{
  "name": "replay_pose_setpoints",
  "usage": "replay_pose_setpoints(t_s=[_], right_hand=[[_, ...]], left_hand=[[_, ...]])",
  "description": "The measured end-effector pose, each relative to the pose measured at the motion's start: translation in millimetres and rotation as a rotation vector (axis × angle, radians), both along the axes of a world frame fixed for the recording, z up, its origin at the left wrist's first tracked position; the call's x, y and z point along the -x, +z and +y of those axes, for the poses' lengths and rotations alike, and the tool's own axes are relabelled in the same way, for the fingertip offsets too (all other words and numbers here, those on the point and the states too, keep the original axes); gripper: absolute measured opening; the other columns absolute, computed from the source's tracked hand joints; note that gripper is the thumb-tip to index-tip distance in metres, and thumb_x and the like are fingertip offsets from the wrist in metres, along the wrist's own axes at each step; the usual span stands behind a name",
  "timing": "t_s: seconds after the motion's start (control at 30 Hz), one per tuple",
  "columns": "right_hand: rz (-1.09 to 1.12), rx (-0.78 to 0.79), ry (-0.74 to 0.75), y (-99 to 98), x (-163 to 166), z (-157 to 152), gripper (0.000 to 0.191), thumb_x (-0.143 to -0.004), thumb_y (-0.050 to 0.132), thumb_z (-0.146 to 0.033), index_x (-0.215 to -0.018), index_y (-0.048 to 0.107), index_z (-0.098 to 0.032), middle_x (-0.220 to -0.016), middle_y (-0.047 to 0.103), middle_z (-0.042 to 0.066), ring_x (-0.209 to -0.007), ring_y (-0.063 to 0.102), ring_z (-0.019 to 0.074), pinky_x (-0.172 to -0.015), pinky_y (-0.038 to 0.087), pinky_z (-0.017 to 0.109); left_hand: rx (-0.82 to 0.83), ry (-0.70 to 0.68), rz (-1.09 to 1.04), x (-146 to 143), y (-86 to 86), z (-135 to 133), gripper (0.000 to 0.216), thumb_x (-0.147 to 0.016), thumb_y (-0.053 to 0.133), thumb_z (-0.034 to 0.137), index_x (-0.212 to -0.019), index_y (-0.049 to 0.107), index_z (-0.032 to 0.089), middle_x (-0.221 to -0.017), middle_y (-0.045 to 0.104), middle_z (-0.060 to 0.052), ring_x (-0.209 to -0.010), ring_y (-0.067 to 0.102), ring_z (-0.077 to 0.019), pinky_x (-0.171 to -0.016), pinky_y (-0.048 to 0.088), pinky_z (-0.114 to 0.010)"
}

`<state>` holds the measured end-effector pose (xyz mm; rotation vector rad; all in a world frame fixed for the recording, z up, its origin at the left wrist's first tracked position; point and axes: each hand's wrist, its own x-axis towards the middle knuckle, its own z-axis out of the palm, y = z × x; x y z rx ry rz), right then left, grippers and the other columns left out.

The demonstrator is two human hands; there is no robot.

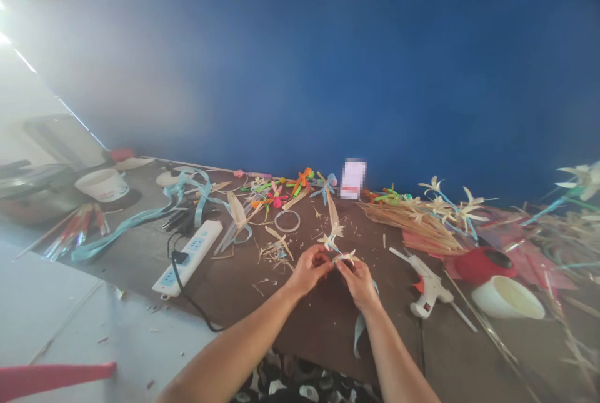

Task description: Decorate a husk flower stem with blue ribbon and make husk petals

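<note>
My left hand [310, 268] and my right hand [359, 280] meet over the middle of the dark brown table [300, 322], fingers pinched together. Between them they hold a small pale straw flower [338, 253] wound with light blue ribbon. A strip of that blue ribbon [360, 331] hangs down below my right wrist. A long straw leaf [332, 208] lies on the table just beyond the flower.
A white glue gun [429, 287] lies right of my hands, beside a red lid [480, 263] and a white cup [506, 298]. A white power strip [187, 257] with a black cable sits left. Straw bundles [415, 218], finished flowers, colourful pieces [285, 189] and a tape ring [287, 220] lie further back.
</note>
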<state>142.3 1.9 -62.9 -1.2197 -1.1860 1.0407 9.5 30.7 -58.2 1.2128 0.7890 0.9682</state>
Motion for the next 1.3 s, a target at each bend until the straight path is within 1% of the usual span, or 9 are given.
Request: replay_pose_setpoints(t_s=[0.23, 0.37, 0.57, 0.7, 0.8, 0.97, 1.1, 1.2, 1.3], right_hand=[[-0.052, -0.008, -0.048, -3.3, -3, 2, 0.028, -0.073, 0.051, -0.041, -0.069, 0.059, -0.015, -0.052, 0.053, -0.002, -0.046, 0.045, 0.0108, -0.043, 0.033, 0.021], [-0.096, -0.035, -0.063, -3.7, -2, 2, 0.025, -0.073, 0.053, -0.039, -0.070, 0.061, -0.015, -0.056, 0.054, -0.001, -0.053, 0.049, 0.0121, -0.050, 0.037, 0.022], [-0.140, -0.083, -0.052, -4.2, -1, 2, 0.023, -0.073, 0.053, -0.036, -0.072, 0.062, -0.015, -0.062, 0.057, 0.000, -0.061, 0.051, 0.0148, -0.060, 0.040, 0.025], [-0.188, -0.111, -0.040, -6.3, -2, 1, 0.022, -0.074, 0.053, -0.034, -0.078, 0.063, -0.015, -0.069, 0.061, 0.003, -0.069, 0.054, 0.0172, -0.066, 0.041, 0.026], [-0.184, -0.078, -0.027, -9.3, -1, 0, 0.022, -0.075, 0.052, -0.032, -0.083, 0.062, -0.015, -0.067, 0.060, 0.002, -0.064, 0.054, 0.0160, -0.060, 0.041, 0.025], [-0.152, -0.077, -0.020, -10.4, 1, 0, 0.020, -0.074, 0.053, -0.032, -0.082, 0.061, -0.015, -0.061, 0.056, 0.000, -0.056, 0.050, 0.0132, -0.053, 0.040, 0.023], [-0.149, -0.082, 0.002, -7.3, 1, -1, 0.018, -0.075, 0.051, -0.031, -0.076, 0.061, -0.016, -0.059, 0.055, 0.000, -0.055, 0.050, 0.0128, -0.054, 0.040, 0.023], [-0.176, -0.090, -0.005, -6.7, 2, 0, 0.018, -0.074, 0.051, -0.031, -0.076, 0.061, -0.016, -0.061, 0.057, 0.001, -0.056, 0.052, 0.0135, -0.054, 0.042, 0.024], [-0.214, -0.113, -0.046, -6.0, 4, 1, 0.018, -0.074, 0.051, -0.031, -0.076, 0.060, -0.016, -0.064, 0.059, 0.002, -0.058, 0.053, 0.0143, -0.055, 0.043, 0.024]], left_hand=[[0.075, -0.059, 0.067, 0, -0.1, 3, 0.028, -0.070, 0.054, 0.040, -0.076, 0.053, 0.013, -0.056, 0.054, 0.001, -0.040, 0.046, -0.0059, -0.038, 0.034, -0.017], [0.076, -0.097, 0.170, 1, -0.6, 4, 0.029, -0.068, 0.056, 0.041, -0.072, 0.054, 0.013, -0.050, 0.053, 0.003, -0.037, 0.044, -0.0057, -0.037, 0.033, -0.016], [0.022, -0.047, 0.275, 3, 3.7, 1, 0.033, -0.070, 0.051, 0.045, -0.071, 0.056, 0.013, -0.043, 0.046, 0.006, -0.033, 0.035, -0.0042, -0.034, 0.025, -0.016], [-0.027, 0.018, 0.278, 2, 6.6, -2, 0.030, -0.070, 0.051, 0.043, -0.069, 0.056, 0.013, -0.043, 0.045, 0.006, -0.035, 0.035, -0.0045, -0.037, 0.025, -0.017], [-0.059, 0.090, 0.280, 0, 6.0, -4, 0.028, -0.072, 0.050, 0.041, -0.070, 0.055, 0.014, -0.044, 0.045, 0.005, -0.037, 0.036, -0.0050, -0.039, 0.027, -0.017], [-0.171, 0.210, 0.306, -3, 4.5, -9, 0.026, -0.073, 0.050, 0.038, -0.073, 0.057, 0.014, -0.049, 0.048, 0.003, -0.043, 0.042, -0.0069, -0.043, 0.032, -0.017], [-0.203, 0.231, 0.330, -4, 5.1, -9, 0.028, -0.074, 0.049, 0.036, -0.088, 0.059, 0.015, -0.059, 0.057, 0.000, -0.047, 0.047, -0.0089, -0.047, 0.037, -0.019], [-0.237, 0.237, 0.377, -3, 6.5, -9, 0.028, -0.076, 0.046, 0.036, -0.085, 0.063, 0.016, -0.065, 0.061, -0.002, -0.053, 0.051, -0.0111, -0.051, 0.039, -0.020], [-0.265, 0.257, 0.412, -2, 8.8, -9, 0.028, -0.076, 0.046, 0.037, -0.081, 0.064, 0.017, -0.064, 0.062, -0.002, -0.056, 0.052, -0.0128, -0.054, 0.040, -0.021]])
